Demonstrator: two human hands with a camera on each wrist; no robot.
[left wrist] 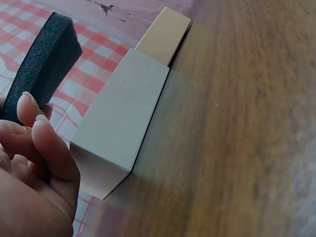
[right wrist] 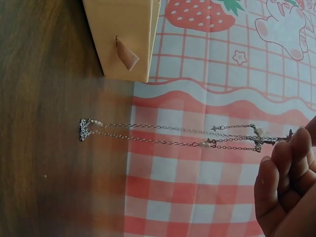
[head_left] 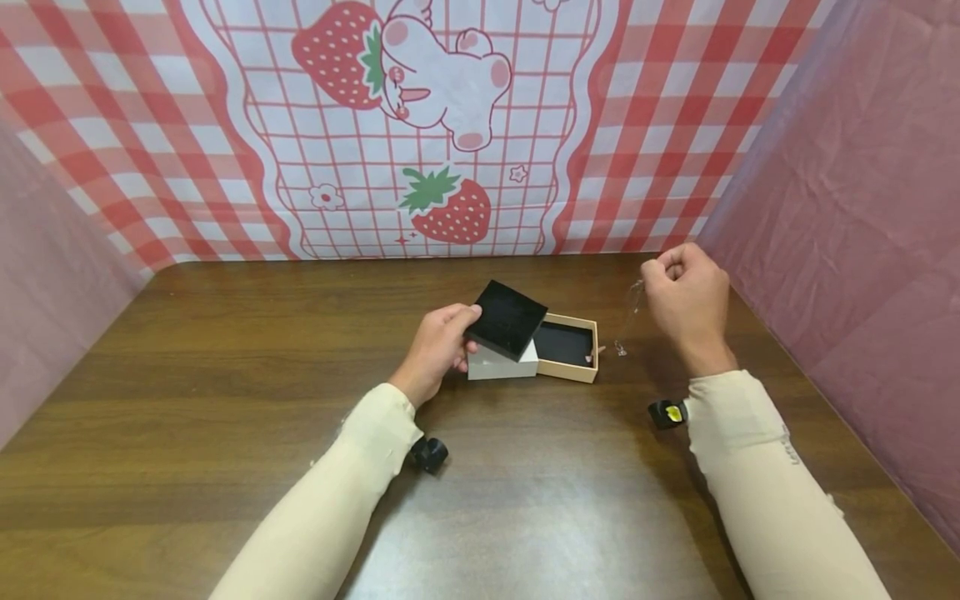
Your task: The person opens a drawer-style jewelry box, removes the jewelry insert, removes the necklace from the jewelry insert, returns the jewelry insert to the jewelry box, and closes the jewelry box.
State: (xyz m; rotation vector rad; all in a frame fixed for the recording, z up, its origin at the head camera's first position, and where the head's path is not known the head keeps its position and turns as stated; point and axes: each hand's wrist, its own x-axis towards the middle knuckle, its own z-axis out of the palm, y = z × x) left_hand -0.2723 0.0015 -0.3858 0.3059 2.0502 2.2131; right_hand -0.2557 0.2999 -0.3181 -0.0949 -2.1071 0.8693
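My left hand [head_left: 435,346] grips a square black foam pad [head_left: 508,321] by its left edge, thumb on top. The left wrist view shows the thick foam side of the pad [left wrist: 42,64]. Below it stands a white box sleeve [head_left: 501,367], with a tan drawer [head_left: 567,374] pulled partway out to the right; black lining shows inside. At the right, my right hand [head_left: 690,300] pinches a thin silver chain necklace [right wrist: 158,127] at its upper end. The necklace hangs down in a loop with a small sparkling pendant [right wrist: 84,130] at the bottom, beside the drawer's pull tab [right wrist: 127,55].
The box sits on a brown wooden table [head_left: 225,400]. Behind stands a red-and-white checked cloth [head_left: 660,108] with strawberry prints, and a pink cloth [head_left: 847,208] hangs along the right side. Small black cameras are strapped at both wrists.
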